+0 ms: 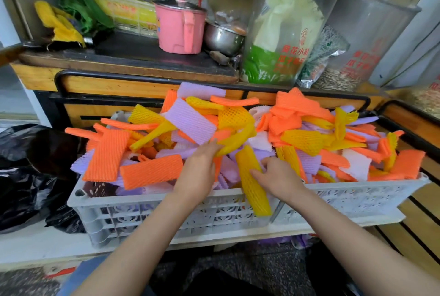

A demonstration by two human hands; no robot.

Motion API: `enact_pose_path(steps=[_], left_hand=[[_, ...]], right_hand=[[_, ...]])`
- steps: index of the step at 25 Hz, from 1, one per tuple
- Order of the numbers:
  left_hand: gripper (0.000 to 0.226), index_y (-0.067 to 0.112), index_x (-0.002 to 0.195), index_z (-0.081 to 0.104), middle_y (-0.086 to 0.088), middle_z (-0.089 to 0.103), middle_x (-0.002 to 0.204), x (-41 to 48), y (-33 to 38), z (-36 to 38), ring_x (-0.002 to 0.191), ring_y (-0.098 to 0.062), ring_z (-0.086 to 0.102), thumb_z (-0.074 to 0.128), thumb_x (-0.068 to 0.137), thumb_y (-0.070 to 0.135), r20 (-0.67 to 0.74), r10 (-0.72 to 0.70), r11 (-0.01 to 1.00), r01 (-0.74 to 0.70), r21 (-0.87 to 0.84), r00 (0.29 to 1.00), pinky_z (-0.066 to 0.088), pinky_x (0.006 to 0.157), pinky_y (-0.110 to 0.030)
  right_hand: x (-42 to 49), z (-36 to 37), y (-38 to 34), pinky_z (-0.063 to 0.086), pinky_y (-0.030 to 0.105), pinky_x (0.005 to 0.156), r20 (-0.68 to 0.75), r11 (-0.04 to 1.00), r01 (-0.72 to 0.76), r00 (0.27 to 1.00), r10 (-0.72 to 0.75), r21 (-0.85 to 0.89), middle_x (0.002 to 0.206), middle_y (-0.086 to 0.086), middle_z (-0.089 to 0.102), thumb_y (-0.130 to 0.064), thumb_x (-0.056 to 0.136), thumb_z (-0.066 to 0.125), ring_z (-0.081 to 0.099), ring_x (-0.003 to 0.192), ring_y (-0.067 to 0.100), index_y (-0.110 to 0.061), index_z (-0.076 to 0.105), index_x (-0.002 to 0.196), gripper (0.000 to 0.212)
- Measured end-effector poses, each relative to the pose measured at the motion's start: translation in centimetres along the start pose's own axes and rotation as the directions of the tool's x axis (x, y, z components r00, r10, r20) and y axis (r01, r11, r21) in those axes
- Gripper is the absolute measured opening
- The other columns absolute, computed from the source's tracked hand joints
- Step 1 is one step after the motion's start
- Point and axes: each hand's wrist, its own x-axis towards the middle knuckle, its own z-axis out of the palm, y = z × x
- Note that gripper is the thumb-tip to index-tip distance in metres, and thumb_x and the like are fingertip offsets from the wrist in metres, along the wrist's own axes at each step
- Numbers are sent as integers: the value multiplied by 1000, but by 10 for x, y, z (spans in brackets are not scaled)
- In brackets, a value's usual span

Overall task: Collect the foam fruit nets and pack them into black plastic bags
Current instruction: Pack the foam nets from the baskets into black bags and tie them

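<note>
Two white plastic crates [147, 203] stand side by side, heaped with several orange, yellow, purple and white foam fruit nets [190, 126]. My left hand [200, 169] grips a bent yellow net [235, 141] at the middle of the pile. My right hand [278, 176] pinches a long yellow net [252, 184] that hangs over the crate's front wall. A black plastic bag [26, 167] lies crumpled to the left of the crates.
Behind the crates is a wooden counter with a pink pot [178, 27], a steel bowl [221, 36], green and yellow cloths [71, 12] and big clear jars [285, 31]. A wooden rack [416, 200] borders the right side. The crates rest on a pale shelf [47, 243].
</note>
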Motion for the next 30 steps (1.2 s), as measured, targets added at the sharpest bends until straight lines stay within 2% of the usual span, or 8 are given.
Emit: enact_pose_path(steps=[2, 5, 10, 14, 16, 19, 26, 30], left_hand=[[60, 17, 132, 52, -8, 59, 126, -10, 6, 16, 112, -21, 58, 43, 79, -10, 89, -5, 1000, 7, -27, 996, 40, 99, -29], [62, 14, 146, 30, -1, 30, 152, -27, 21, 33, 140, -13, 26, 45, 86, 2, 189, 79, 997, -75, -27, 979, 14, 112, -16], [46, 16, 133, 48, 7, 45, 137, -32, 21, 28, 128, -9, 39, 38, 92, 32, 170, 159, 987, -154, -39, 973, 23, 103, -13], [39, 6, 124, 48, -13, 50, 122, -9, -11, 36, 114, -28, 45, 55, 92, 28, -36, -135, 971, 139, 195, 990, 35, 90, -35], [55, 2, 132, 40, -19, 47, 128, 2, -23, 44, 120, -34, 43, 58, 90, 32, 26, -294, 879, 260, 400, 955, 36, 94, -41], [58, 1, 133, 41, -21, 52, 126, 9, -28, 53, 118, -36, 48, 62, 87, 29, 73, -392, 874, 347, 340, 917, 38, 91, -41], [49, 10, 127, 48, -5, 46, 116, -17, 38, 45, 112, -23, 45, 57, 80, 2, -50, 44, 999, -44, -13, 998, 33, 81, -23], [70, 22, 132, 37, 0, 47, 124, -68, 67, 66, 114, -18, 44, 49, 67, -3, 133, 245, 970, -242, -38, 961, 34, 93, -26]], right_hand=[[-5, -1, -3, 30, 28, 52, 23, 934, -116, 993, 115, 337, 58, 2, 40, -35, 95, 50, 42, 56, 16, -14, 39, 60, 43], [-16, 0, -19, 54, 32, 81, 156, 568, -195, 981, 117, 799, 75, -2, 65, -48, 94, 46, 62, 72, 10, -17, 63, 81, 38], [-18, 3, 2, 52, 45, 89, 88, 573, -199, 973, 216, 795, 100, 3, 68, -27, 89, 64, 65, 94, 23, -23, 61, 95, 8], [-23, 3, 24, 51, 36, 84, 202, 525, -331, 936, 288, 784, 118, 7, 61, -23, 91, 61, 61, 102, 24, -11, 52, 125, 37], [-29, 4, 30, 49, 26, 69, 236, 545, -353, 932, 273, 760, 112, 6, 62, -23, 91, 61, 61, 90, 19, -12, 53, 119, 31], [-33, 3, 43, 50, 29, 72, 234, 555, -350, 934, 270, 755, 108, 4, 63, -24, 90, 62, 61, 87, 17, -13, 55, 115, 28], [-60, 0, 61, 51, 38, 86, 96, 781, -256, 964, 246, 569, 100, 0, 65, -35, 91, 59, 63, 92, 21, -23, 55, 101, 16], [-97, 9, 55, 55, 23, 76, 210, 412, -298, 946, 246, 861, 111, 1, 67, -39, 98, 41, 65, 92, 13, -22, 56, 108, 25]])
